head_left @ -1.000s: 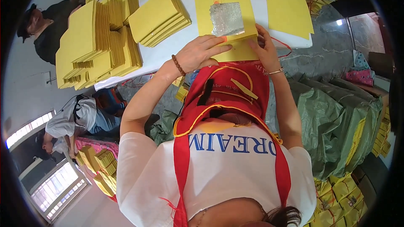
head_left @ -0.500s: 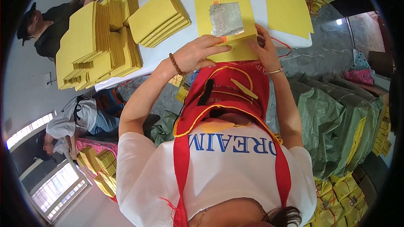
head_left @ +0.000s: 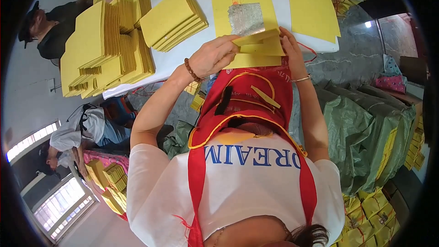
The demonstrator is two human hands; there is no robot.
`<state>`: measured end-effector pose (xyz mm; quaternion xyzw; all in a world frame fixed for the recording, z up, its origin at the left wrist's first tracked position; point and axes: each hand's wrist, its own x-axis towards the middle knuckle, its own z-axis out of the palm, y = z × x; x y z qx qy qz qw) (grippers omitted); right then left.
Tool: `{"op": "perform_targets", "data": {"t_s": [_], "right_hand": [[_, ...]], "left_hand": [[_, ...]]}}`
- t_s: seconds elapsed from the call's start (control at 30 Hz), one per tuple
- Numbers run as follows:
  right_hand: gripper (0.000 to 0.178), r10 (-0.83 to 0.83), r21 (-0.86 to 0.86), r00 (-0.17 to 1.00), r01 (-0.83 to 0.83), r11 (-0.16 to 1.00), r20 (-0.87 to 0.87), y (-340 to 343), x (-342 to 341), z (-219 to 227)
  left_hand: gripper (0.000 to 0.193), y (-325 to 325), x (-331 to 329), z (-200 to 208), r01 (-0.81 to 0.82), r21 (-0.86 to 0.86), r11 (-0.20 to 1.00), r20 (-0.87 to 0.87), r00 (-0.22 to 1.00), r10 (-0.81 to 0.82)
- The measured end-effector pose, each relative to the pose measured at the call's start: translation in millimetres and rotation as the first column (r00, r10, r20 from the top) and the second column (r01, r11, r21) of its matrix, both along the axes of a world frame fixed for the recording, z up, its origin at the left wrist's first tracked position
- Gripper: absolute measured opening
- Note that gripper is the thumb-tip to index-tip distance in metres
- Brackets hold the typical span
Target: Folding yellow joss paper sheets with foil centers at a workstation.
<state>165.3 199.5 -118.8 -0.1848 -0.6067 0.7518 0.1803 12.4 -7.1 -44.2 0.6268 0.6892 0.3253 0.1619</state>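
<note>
A yellow paper sheet [head_left: 222,7] lies on the white-covered table in front of me, with a silver foil square [head_left: 247,17] and an orange mark on it. Its near part is lifted and bent over toward the foil. My left hand [head_left: 214,56] pinches the left end of this raised flap with curled fingers. At the flap's right end, my right hand [head_left: 293,52] grips the edge between thumb and fingers. More yellow paper shows beneath the flap, at the table's near edge.
Stacks of folded yellow paper [head_left: 173,20] stand to the left, and flat yellow sheets [head_left: 311,9] lie to the right. Beyond the stacks a person in black [head_left: 61,29] handles paper. Another person [head_left: 80,128] bends at lower left. Green sacks [head_left: 347,137] stand on the right.
The near part of the yellow sheet has been raised and folded partly over the foil. My left fingers, stretched out before, are now curled on its edge.
</note>
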Motion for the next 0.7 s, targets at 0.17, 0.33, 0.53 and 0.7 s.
{"op": "perform_targets", "data": {"t_s": [0.17, 0.33, 0.53, 0.7], "right_hand": [[0.043, -0.144, 0.159, 0.988, 0.134, 0.978, 0.057, 1.6, 19.1, -7.0], [0.050, -0.076, 0.241, 0.987, 0.040, 0.970, 0.142, -19.1, 15.6, 26.2], [0.063, -0.060, 0.223, 0.997, 0.047, 0.974, 0.052, -23.4, 4.2, 25.5], [0.062, -0.027, 0.210, 0.999, 0.018, 0.977, 0.043, -21.9, 1.2, 24.4]], "left_hand": [[0.013, -3.2, -2.5, -5.6, -0.040, 0.052, 0.998, -0.144, 0.988, 0.047], [0.015, -4.2, 0.6, -8.0, -0.052, 0.135, 0.990, -0.192, 0.978, 0.077], [0.019, -9.5, 0.5, -17.4, -0.052, 0.109, 0.993, -0.184, 0.980, 0.071], [0.033, -3.5, 5.4, -9.6, 0.056, 0.080, 0.995, -0.322, 0.947, -0.028]]}}
